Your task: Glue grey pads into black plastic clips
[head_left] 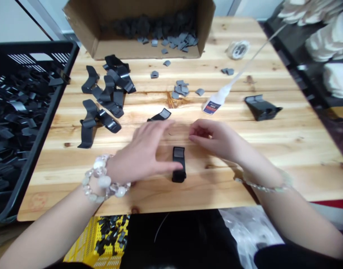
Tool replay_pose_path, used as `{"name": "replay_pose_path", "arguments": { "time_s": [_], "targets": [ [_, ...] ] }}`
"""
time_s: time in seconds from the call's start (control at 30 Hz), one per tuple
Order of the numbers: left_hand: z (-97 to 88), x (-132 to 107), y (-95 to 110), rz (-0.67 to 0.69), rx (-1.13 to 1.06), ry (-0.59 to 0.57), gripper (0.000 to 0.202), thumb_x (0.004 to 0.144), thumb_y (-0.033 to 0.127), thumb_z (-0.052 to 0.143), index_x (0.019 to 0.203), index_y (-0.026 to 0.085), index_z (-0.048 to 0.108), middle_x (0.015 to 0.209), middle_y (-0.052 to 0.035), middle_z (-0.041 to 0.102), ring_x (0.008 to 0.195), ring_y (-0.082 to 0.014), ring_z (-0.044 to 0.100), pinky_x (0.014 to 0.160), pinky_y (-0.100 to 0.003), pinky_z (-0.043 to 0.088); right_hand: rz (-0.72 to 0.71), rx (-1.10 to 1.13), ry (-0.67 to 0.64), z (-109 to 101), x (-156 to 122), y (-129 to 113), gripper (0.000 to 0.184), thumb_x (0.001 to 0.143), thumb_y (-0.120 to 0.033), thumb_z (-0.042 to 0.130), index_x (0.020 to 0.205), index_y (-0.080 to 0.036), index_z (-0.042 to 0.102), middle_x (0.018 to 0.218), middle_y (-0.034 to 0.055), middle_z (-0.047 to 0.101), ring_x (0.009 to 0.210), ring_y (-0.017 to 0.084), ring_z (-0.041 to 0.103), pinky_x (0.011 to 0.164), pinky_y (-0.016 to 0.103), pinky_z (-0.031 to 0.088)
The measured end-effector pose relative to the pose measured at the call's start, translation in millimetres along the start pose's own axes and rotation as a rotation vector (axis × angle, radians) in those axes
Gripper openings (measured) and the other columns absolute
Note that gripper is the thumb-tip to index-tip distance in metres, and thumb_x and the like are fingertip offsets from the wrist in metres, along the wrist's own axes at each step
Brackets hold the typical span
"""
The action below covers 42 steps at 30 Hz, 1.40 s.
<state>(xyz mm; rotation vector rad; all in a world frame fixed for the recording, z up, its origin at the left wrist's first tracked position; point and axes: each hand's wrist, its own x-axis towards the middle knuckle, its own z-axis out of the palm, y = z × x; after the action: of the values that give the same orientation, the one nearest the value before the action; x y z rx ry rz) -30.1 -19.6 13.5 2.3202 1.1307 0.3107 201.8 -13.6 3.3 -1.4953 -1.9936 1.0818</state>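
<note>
My left hand (143, 151) is spread open above the wooden table, slightly blurred. Its thumb reaches over a small black plastic part (179, 154) with a grey pad at its far end; whether it touches cannot be told. Just beyond the fingers lies another black part (163, 114) with a grey pad, partly hidden by the hand. My right hand (213, 136) is closed, fingertips curled against the thumb, and anything between them is hidden. A white glue bottle (216, 101) with a long thin nozzle lies past that hand, near a small pile of grey pads (180, 89).
Curved black parts (112, 89) lie heaped at the left. A cardboard box (149, 50) of grey pads stands at the back, with a tape roll (238, 49) to its right. Black parts fill a dark crate (39, 149). Stacked black parts (261, 107) sit right; a yellow basket (84, 239) is below.
</note>
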Motion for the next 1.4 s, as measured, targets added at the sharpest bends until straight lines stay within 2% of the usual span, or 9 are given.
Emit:
{"name": "replay_pose_path", "arguments": {
  "time_s": [0.13,0.23,0.5,0.63,0.73,0.83,0.93,1.13,1.4],
  "targets": [
    [-6.2,8.2,-20.2,-0.046,0.105,0.235,0.058,0.087,0.038,0.056,0.136,0.016,0.036,0.137,-0.0121,0.045,0.131,-0.026,0.039,0.113,-0.045,0.031,-0.103,-0.044,-0.186,1.9,-12.2,-15.3,0.017,0.088,-0.028,0.053,0.096,-0.017,0.065,0.071,-0.001,0.062,0.061,0.009,0.052,0.058,0.021,0.036],
    [-1.8,12.2,-29.4,-0.029,0.115,0.263,0.037,0.089,0.028,0.049,0.124,0.017,0.05,0.126,-0.0101,0.053,0.124,-0.024,0.047,0.11,-0.042,0.036,-0.272,-0.247,-0.386,11.2,-31.7,-31.7,0.027,0.09,-0.04,0.055,0.107,-0.022,0.066,0.074,-0.0001,0.065,0.061,0.01,0.055,0.057,0.022,0.033],
    [7.9,10.1,-13.8,0.02,0.051,0.221,0.018,0.091,0.021,0.044,0.097,0.019,0.06,0.105,-0.0079,0.054,0.1,-0.0194,0.057,0.089,-0.036,0.05,-0.206,-0.62,-0.093,31.5,-82.2,-31.1,0.023,0.094,-0.034,0.047,0.094,-0.023,0.068,0.078,0.004,0.062,0.062,0.013,0.057,0.053,0.025,0.026],
    [13.7,9.7,-7.4,0.044,-0.031,0.173,0.017,0.089,0.021,0.045,0.091,0.019,0.062,0.101,-0.0065,0.057,0.098,-0.0189,0.058,0.09,-0.036,0.049,-0.061,-0.379,0.083,-6.2,-107.4,2.2,0.03,0.089,-0.024,0.049,0.115,-0.028,0.063,0.091,0.0042,0.065,0.071,0.013,0.062,0.061,0.023,0.041],
    [17.1,9.8,2.9,0.035,-0.167,0.182,0.017,0.088,0.024,0.047,0.089,0.02,0.063,0.098,-0.0063,0.058,0.095,-0.0187,0.058,0.082,-0.032,0.05,0.095,-0.131,0.391,-60.5,-117.9,46.3,0.047,0.087,-0.035,0.054,0.131,-0.023,0.046,0.09,0.0045,0.067,0.063,0.013,0.061,0.055,0.023,0.044],
    [23.9,14.3,21.1,0.043,-0.294,0.147,0.014,0.086,0.024,0.051,0.091,0.021,0.064,0.103,-0.0067,0.058,0.099,-0.0189,0.057,0.081,-0.03,0.049,0.187,-0.117,0.716,-120.0,-111.1,93.2,0.052,0.078,-0.045,0.063,0.12,-0.017,0.049,0.093,0.0077,0.066,0.066,0.016,0.063,0.059,0.026,0.047],
    [38.7,28.7,42.0,0.092,-0.449,0.08,0.016,0.084,0.02,0.053,0.096,0.02,0.063,0.107,-0.0077,0.058,0.106,-0.0202,0.055,0.09,-0.034,0.047,0.326,-0.282,0.75,-159.7,-88.3,126.5,0.037,0.077,-0.038,0.065,0.105,-0.016,0.057,0.091,0.0076,0.067,0.071,0.017,0.062,0.062,0.025,0.044],
    [66.4,66.2,78.4,0.138,-0.568,0.069,0.021,0.083,0.015,0.05,0.1,0.017,0.063,0.114,-0.0118,0.055,0.111,-0.0212,0.054,0.097,-0.039,0.045,0.301,-0.265,0.639,-164.8,-43.1,145.6,0.021,0.072,-0.029,0.067,0.086,-0.015,0.062,0.072,0.0025,0.065,0.063,0.014,0.056,0.056,0.022,0.037],
    [71.7,73.4,106.1,0.168,-0.598,0.029,0.024,0.084,0.012,0.047,0.101,0.016,0.063,0.116,-0.0123,0.054,0.111,-0.0205,0.055,0.095,-0.036,0.048,0.309,-0.213,0.594,-158.0,-40.0,158.3,0.027,0.071,-0.021,0.065,0.096,-0.014,0.064,0.074,0.003,0.068,0.062,0.014,0.059,0.055,0.021,0.039]
  ]
}}
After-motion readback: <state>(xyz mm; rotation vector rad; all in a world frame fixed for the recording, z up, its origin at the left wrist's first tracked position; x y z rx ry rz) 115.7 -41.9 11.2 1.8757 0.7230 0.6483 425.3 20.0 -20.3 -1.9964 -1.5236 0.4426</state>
